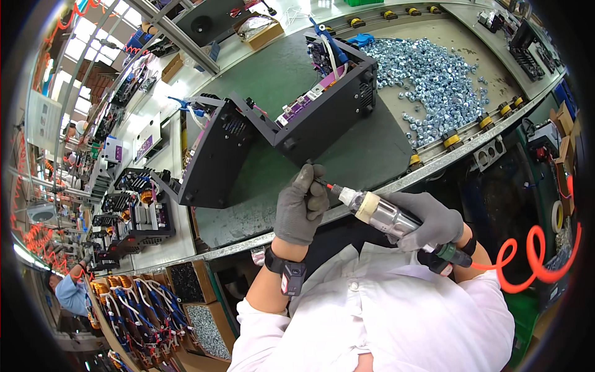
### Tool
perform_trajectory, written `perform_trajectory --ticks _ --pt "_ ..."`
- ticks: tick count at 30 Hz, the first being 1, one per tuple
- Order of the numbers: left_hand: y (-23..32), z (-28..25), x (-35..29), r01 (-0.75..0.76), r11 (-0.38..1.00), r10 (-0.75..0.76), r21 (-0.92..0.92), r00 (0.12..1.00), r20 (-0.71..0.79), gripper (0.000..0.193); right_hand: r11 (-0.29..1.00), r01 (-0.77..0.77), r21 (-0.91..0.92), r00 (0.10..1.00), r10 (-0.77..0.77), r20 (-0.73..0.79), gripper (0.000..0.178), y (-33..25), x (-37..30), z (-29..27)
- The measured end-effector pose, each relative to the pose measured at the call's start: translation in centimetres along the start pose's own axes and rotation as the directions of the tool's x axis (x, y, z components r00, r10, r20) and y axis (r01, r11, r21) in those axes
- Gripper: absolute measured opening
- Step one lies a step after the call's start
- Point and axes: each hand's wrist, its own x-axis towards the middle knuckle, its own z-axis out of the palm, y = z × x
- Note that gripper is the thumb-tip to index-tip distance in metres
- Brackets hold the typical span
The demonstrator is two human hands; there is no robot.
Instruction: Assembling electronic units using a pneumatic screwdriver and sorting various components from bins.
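Note:
In a grey glove, my right hand point(427, 220) is wrapped round a silver air screwdriver point(378, 212), its red-collared bit pointing left toward my other hand. My left hand point(302, 204), gloved too, is closed at the bit's end, thumb and fingers pinched together. Something small and dark shows at its fingertips, too small to name. Just beyond them stands a black metal housing point(331, 118) with a purple circuit board point(304, 106) and cables inside. A second black housing point(217, 155) leans at an angle to its left. Both rest on a dark green mat point(248, 220).
A large heap of shiny metal fasteners point(427, 80) lies at the far right, beside yellow rollers point(451, 139). A coiled red air hose point(536, 260) runs from the screwdriver at right. More circuit assemblies point(139, 217) sit at left, above a box of wired coils point(139, 310). Another person point(71, 291) is far left.

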Motion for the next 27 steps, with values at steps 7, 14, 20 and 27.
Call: perform_trajectory --ticks 7,14,20,27 --pt "-1.1 0.9 -0.2 0.043 0.999 -0.043 0.02 0.998 0.034 0.026 0.858 -0.023 0.513 1.0 0.024 0.006 0.088 1.8 0.3 0.0" --pt "-0.1 0.4 -1.3 0.098 0.994 -0.1 -0.041 0.993 -0.055 0.026 0.858 0.159 0.489 0.967 -0.035 -0.253 0.082 3.0 1.5 -1.9" --pt "0.1 -0.5 -0.5 0.113 0.993 -0.11 -0.042 0.991 0.076 0.023 0.895 0.085 0.438 0.968 0.031 -0.25 0.08 3.9 2.1 -2.5" --pt "-0.8 -1.3 -0.3 0.174 0.985 -0.174 -0.024 0.985 -0.001 0.021 0.896 0.071 0.439 0.956 0.064 -0.285 0.084 4.8 3.4 -2.1"
